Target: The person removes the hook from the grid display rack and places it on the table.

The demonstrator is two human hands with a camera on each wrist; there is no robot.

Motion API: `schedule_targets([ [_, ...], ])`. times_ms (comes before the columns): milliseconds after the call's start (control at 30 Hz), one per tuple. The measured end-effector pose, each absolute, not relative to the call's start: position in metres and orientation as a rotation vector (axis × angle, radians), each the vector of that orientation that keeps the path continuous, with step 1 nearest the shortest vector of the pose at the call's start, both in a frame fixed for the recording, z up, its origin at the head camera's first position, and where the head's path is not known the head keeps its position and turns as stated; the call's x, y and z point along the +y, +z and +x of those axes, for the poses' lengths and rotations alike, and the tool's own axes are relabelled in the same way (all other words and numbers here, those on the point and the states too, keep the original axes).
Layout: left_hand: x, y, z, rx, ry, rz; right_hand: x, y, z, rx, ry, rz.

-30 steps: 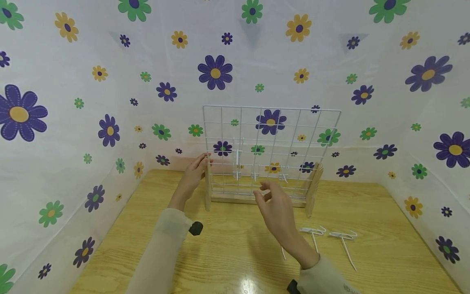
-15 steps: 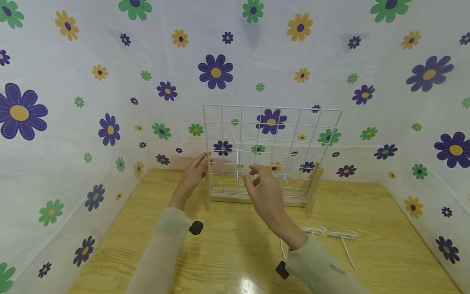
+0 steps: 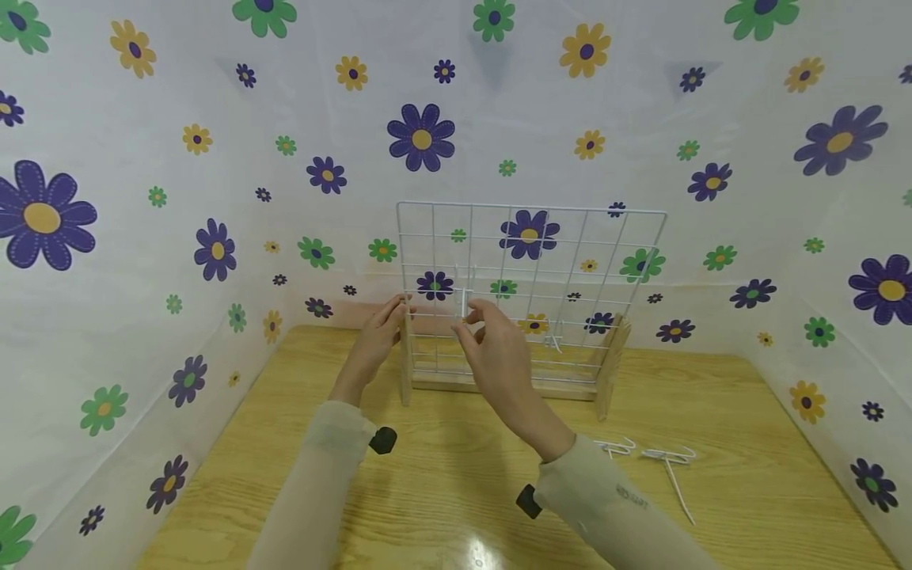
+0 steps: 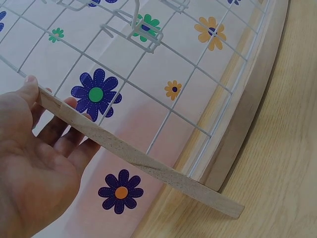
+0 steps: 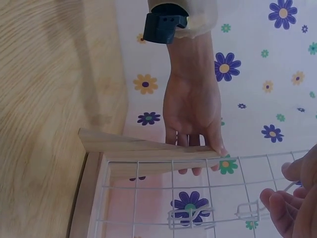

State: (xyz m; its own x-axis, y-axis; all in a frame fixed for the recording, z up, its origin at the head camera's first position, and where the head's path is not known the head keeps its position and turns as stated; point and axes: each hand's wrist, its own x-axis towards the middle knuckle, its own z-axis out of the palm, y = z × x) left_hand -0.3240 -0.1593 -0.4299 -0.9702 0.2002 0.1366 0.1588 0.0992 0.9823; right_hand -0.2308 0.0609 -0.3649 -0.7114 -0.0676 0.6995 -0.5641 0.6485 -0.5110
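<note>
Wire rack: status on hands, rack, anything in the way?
Left hand gripping wooden side post. Right hand at mounted hook, pinch unclear. Rack upright. Loose hooks on table, off right; no blockage seen.

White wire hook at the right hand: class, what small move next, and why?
Probably pinch the white wire hook firmly: the right hand is at it, and the left hand grips the wooden upright, so the wire grid should stay steady.

White flowered backdrop (image 3: 477,170), wood-grain tabletop (image 3: 427,475); bright glare (image 3: 479,552)
</note>
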Motion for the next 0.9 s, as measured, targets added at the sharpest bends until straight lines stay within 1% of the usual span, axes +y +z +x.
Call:
schedule_targets([
  [433, -0.159, -0.43, -0.324, 2.307, 2.07, 0.388, 0.057, -0.356, -0.239, -2.149, 0.988, 0.496],
  [900, -0.159, -0.429, -0.324, 2.295, 2.061, 0.381, 0.068, -0.343, -0.246, -2.022, 0.996, 0.503],
])
